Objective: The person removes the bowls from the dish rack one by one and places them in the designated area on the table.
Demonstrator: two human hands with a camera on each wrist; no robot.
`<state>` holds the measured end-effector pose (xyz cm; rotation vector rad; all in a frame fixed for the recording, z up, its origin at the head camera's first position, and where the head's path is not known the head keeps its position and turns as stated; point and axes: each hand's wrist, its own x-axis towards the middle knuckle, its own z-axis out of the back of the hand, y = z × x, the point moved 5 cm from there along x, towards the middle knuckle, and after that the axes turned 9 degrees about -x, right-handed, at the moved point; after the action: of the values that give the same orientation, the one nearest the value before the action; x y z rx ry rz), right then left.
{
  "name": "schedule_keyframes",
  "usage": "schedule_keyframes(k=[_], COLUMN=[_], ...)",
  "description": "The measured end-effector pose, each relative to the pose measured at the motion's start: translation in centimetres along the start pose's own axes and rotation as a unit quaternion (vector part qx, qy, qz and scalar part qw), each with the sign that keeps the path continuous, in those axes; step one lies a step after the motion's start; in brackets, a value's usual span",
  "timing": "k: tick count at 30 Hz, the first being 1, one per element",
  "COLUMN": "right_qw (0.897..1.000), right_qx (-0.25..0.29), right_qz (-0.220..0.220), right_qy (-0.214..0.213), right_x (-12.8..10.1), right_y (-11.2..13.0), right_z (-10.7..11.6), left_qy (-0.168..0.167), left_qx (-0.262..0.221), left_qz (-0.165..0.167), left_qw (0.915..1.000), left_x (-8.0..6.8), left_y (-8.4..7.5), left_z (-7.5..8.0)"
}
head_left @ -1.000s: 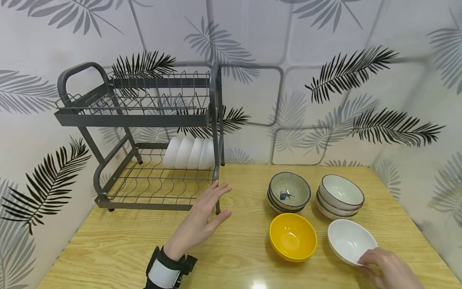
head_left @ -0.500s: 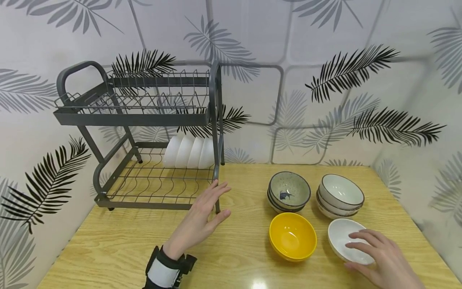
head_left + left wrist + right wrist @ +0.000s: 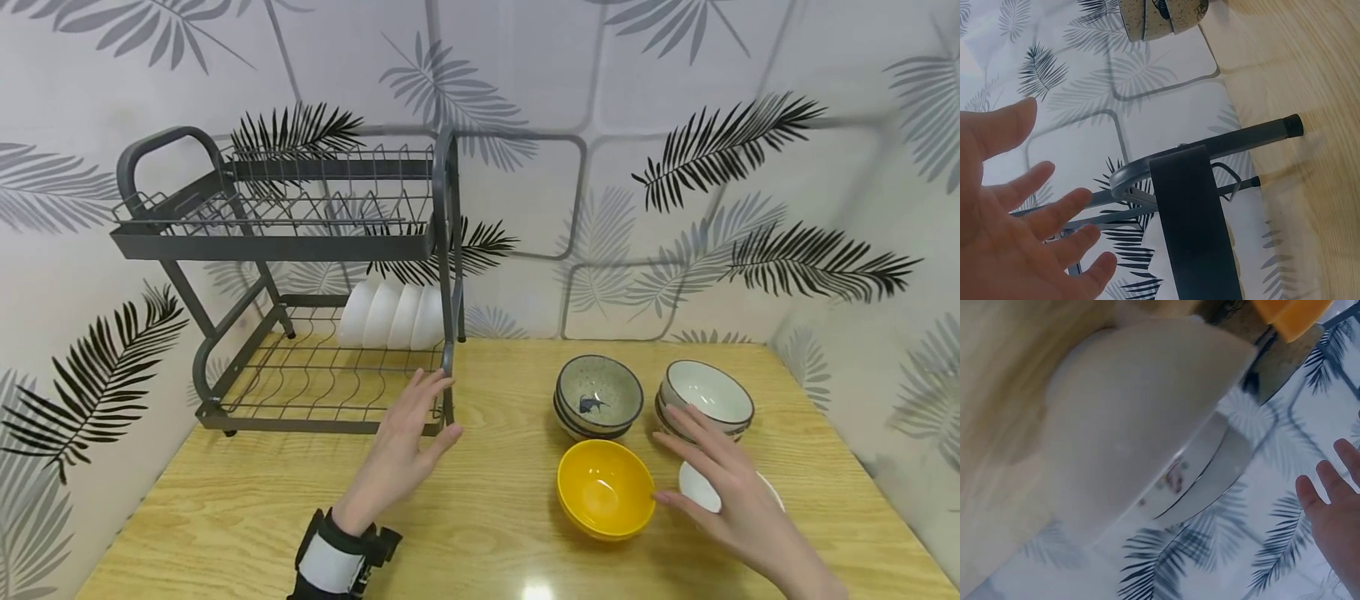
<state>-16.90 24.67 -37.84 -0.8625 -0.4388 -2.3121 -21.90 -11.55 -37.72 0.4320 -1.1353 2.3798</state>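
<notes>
In the head view, my right hand (image 3: 723, 492) hovers over the plain white bowl (image 3: 697, 487), with fingers spread and nothing held. The hand hides much of that bowl. Just left of the thumb sits a yellow bowl (image 3: 604, 492). My left hand (image 3: 397, 446) is held in the air before the right front leg of the dark dish rack (image 3: 277, 247), its fingers extended and holding nothing. The right wrist view has the white bowl (image 3: 1135, 412) large and close, with the right-hand fingers (image 3: 1335, 481) apart from it.
Behind the yellow bowl stands a stack of speckled bowls (image 3: 600, 396). To its right is a stack of white dark-rimmed bowls (image 3: 708, 392), partly covered by the fingers. Several white bowls (image 3: 382, 317) stand on edge in the rack's lower tier. A patterned wall closes off the back.
My right hand has let go of the white bowl's rim, lifted, and moved left and forward over it. The left hand has shifted slightly left. The bowls have stayed put.
</notes>
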Motion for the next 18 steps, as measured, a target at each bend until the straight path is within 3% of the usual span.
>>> schedule_keyframes(k=[4,12,18], right_qw=[1.000,0.998,0.997], right_qx=[0.019,0.037,0.041], right_qz=[0.019,0.012,0.019], right_qy=[-0.003,0.057,0.058], right_x=[1.5,3.2,4.4], right_y=[1.2,3.2,3.9], right_z=[-0.9,-3.5,-4.3], left_qy=[-0.015,-0.035,-0.038], left_qx=[-0.002,-0.011,-0.009], left_qz=[0.019,0.049,0.087], left_qw=[0.9997,0.9981,0.9954], left_x=[0.2,1.3,2.2], left_y=[0.5,1.8,3.1], left_z=[0.8,2.5,4.0])
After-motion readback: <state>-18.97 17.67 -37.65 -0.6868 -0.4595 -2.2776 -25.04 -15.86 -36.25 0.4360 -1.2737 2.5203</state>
